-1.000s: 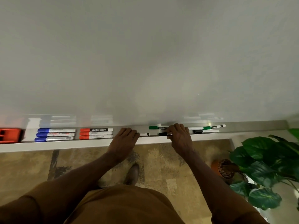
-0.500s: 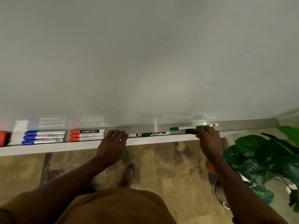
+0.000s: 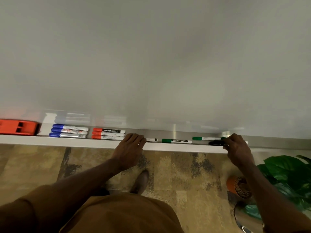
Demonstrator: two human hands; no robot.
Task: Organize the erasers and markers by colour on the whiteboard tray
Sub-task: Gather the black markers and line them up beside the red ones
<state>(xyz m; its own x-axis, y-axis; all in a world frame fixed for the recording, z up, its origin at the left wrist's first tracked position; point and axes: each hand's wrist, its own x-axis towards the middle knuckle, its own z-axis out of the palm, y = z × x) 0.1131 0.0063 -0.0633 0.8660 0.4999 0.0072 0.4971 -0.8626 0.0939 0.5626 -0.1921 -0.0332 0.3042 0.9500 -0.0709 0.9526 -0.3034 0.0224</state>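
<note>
On the whiteboard tray (image 3: 277,143) lie, from left, a red eraser (image 3: 18,127), three blue markers (image 3: 69,131) and three red markers (image 3: 108,134), each colour stacked together. My left hand (image 3: 130,147) rests on the tray edge, its fingers covering the cap end of a black-tipped marker (image 3: 151,139). Right of it lies a green marker (image 3: 176,141), then another green marker (image 3: 206,138) further back. My right hand (image 3: 235,146) pinches a black marker (image 3: 216,143) at the tray's front; a green marker end shows just above its fingers.
The whiteboard (image 3: 151,64) fills the upper view. Below the tray is a patterned floor with my shoe (image 3: 140,181). A potted plant (image 3: 286,179) in an orange pot (image 3: 239,186) stands under the tray's right end.
My right hand went from the middle of the tray to the right end and closed on the black marker. A green marker now lies alone at the centre. My left hand stayed put.
</note>
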